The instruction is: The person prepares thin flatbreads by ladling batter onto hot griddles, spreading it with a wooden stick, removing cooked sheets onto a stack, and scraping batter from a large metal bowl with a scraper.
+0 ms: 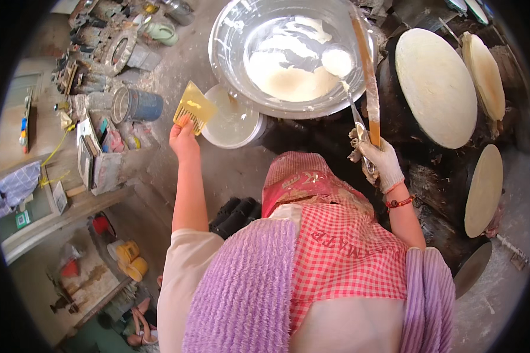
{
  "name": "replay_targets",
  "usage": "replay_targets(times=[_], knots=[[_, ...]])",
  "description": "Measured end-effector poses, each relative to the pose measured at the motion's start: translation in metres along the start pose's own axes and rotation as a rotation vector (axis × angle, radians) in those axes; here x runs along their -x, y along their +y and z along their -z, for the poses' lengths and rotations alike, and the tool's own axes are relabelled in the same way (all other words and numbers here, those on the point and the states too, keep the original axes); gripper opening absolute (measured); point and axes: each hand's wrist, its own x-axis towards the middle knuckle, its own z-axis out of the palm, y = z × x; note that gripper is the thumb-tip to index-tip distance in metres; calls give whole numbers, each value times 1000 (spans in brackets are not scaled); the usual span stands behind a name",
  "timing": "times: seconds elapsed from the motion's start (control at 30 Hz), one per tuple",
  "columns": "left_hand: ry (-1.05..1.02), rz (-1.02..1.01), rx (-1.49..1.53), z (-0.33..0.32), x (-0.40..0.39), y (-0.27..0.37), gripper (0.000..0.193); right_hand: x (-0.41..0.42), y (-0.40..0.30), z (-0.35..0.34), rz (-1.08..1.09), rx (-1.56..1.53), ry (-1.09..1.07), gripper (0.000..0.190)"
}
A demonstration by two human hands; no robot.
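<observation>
My left hand [184, 137] pinches a yellow plastic scraper [198, 103] with slots cut near its held edge. Just right of the scraper stands a white bucket [229, 140] of cloudy liquid. My right hand [383, 161], in a soiled white work glove, grips a metal ladle [357, 117] together with a long flat wooden stick [371, 79]. The ladle's bowl, full of pale batter [298, 86], is inside a large metal basin [227, 84], above or touching the batter; I cannot tell which. The stick crosses the basin's right rim.
At right, pale batter rounds [437, 88] cover dark round griddles, with another round [485, 189] nearer me. A raised pale disc [483, 77] stands behind. Left are a blue bucket [137, 104], a green watering can [161, 31] and yellow containers [132, 260]. Another person [143, 324] is at lower left.
</observation>
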Motion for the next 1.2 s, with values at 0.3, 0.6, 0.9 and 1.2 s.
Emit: replay_targets(times=[0.3,0.6,0.9,1.2], knots=[[-290,-597,-782,-141,-42,-8,17,-61,-18,-7,-49,120,18,35],[-392,662,-465,-206,-136,-89,29,-106,-43,-24,-236,189,188,32],[-617,569,-159,-229,-196,-115,36,-137,-45,-31,-292,142,247,38],[-656,442,-964,-268,-257,-152,25,-132,-69,-34,-308,276,234,42]])
